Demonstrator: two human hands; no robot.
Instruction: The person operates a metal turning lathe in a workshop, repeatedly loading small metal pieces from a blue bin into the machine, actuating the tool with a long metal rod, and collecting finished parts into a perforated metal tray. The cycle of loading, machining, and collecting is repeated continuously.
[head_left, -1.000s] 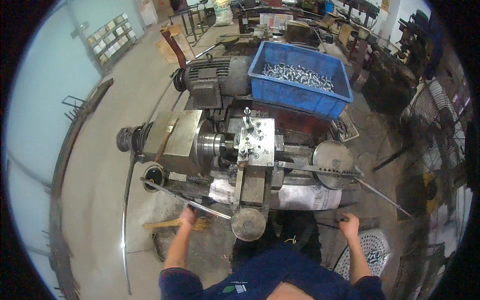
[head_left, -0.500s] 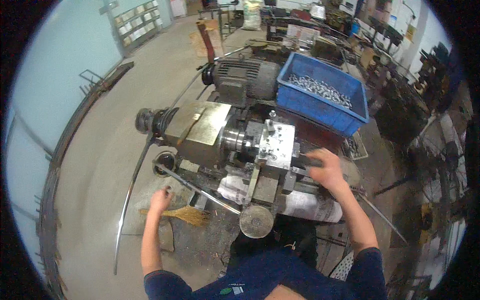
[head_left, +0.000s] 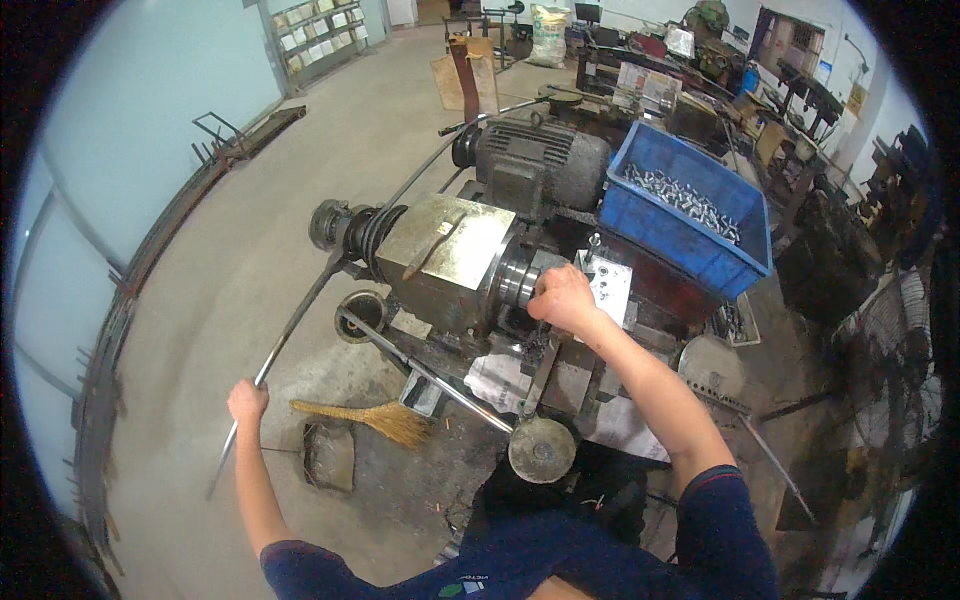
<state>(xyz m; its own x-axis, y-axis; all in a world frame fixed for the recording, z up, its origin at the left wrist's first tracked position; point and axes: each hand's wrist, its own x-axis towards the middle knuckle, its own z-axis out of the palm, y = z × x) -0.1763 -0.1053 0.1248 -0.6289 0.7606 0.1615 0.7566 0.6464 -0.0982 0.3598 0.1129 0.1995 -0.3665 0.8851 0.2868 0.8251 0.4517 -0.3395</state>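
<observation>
Lathe (head_left: 445, 305) takes up the middle, w/ a motor (head_left: 545, 165) at its far edge & a blue bin (head_left: 670, 236) by its far R corner. Long bar (head_left: 300, 318) slants from the lathe's L end out past its near L corner. L hand (head_left: 248, 400) is wrapped round the bar, fingers closed, arm stretched. R hand (head_left: 565, 298) is over the lathe's middle, fingers curled in tight at the chuck (head_left: 515, 280), next to the tool block (head_left: 612, 285). Can't tell if it's pinching anything; knuckles hide the spot. Small metal pcs (head_left: 685, 200) lie heaped btwn the bin's walls.

Step in hand, I'd say: fitting or freeing a pc at the chuck, L hand on the bar as a lever. Next move prob. calls for a firm, steady L grip, any pc kept straight, & R fingers clear of the chuck before it's run.
</observation>
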